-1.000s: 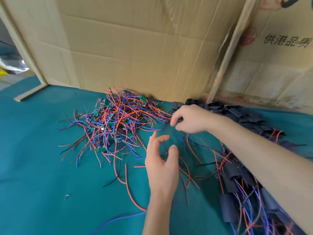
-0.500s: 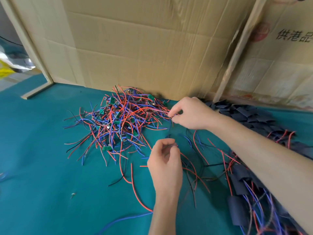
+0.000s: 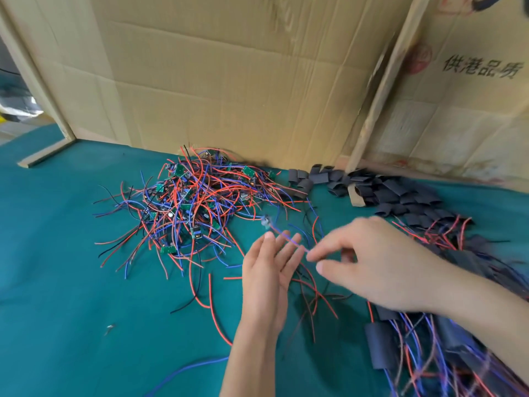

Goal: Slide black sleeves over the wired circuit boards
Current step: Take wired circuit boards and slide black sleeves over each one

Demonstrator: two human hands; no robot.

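The cardboard box (image 3: 458, 116) at the upper right bears dark printed Chinese characters, 供港品质; a faded red round stamp beside them is unreadable.

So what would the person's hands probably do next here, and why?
Probably the open left hand takes the wired board that dangles from the blue wire pinched by the right hand. That likely frees the right hand to fetch a black sleeve from the far pile; neither hand holds one yet.

Matt teal cloth table cover (image 3: 57, 267), creased brown cardboard wall (image 3: 214, 81), matt black sleeves (image 3: 400, 196), plastic-coated wires (image 3: 186, 213), rough wooden strip (image 3: 380, 90)
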